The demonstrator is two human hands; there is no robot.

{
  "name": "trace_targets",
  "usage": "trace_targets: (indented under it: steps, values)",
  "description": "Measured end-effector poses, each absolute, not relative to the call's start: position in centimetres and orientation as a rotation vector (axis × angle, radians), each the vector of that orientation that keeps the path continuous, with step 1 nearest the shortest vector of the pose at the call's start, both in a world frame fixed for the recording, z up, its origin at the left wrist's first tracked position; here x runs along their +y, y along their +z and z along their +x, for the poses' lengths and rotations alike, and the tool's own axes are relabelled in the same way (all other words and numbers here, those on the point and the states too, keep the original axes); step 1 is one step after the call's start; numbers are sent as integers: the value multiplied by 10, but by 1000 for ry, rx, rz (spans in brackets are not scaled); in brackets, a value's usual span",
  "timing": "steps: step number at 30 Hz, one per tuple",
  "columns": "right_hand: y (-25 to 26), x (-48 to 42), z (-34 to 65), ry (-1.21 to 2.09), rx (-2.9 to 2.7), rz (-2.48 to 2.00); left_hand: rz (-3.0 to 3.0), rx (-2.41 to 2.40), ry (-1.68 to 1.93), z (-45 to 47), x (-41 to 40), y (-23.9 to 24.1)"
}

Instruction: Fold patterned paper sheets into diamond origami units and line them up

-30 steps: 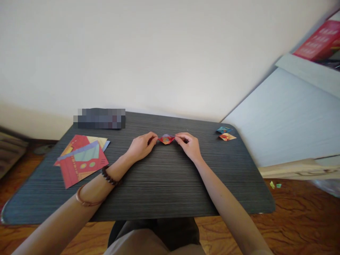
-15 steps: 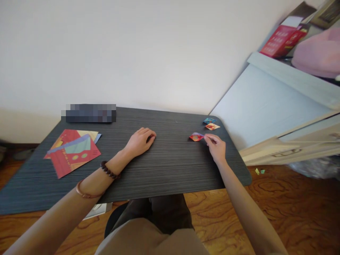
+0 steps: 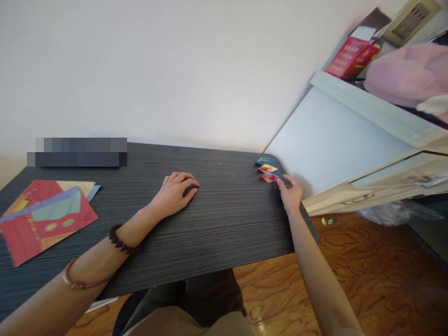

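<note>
Three small folded paper pieces lie in a row at the desk's far right corner: a blue one [image 3: 264, 161] at the back, a cream and orange one [image 3: 268, 168] in the middle and a red one [image 3: 269, 178] nearest me. My right hand [image 3: 291, 190] is beside the red piece, thumb at its right tip and fingers spread apart, not gripping it. My left hand [image 3: 176, 193] rests on the dark desk [image 3: 217, 219], holding nothing, its fingers loosely curved and the thumb apart. Flat patterned paper sheets [image 3: 52, 219] overlap at the left.
A blurred-out dark object [image 3: 82, 153] sits at the desk's back left, by the wall. Right of the desk stands a pale cabinet [image 3: 336, 126] bearing a red box [image 3: 352, 53] and a pink cloth item [image 3: 406, 74]. Small paper scraps [image 3: 326, 221] lie on the wooden floor.
My right hand has moved the red folded piece back and right, beside the other two, and let it go. The view has turned right; my left hand still rests on the desk.
</note>
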State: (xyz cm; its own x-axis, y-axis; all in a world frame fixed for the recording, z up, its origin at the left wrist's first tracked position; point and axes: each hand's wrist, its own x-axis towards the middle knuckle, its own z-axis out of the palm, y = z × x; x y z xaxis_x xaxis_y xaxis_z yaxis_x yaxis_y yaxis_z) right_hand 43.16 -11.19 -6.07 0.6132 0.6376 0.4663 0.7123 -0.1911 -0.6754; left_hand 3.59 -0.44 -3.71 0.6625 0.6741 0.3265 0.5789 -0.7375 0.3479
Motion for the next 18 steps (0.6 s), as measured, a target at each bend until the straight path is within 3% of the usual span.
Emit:
trace_targets:
  steps: [8, 18]
  values:
    - [-65, -117, 398, -130, -1130, -1865, 2746, 1015, 516, 35, -7, -39]
    - [-51, -72, 277, 61, -1729, -1684, 2755, 1027, 443, 28, -8, -33]
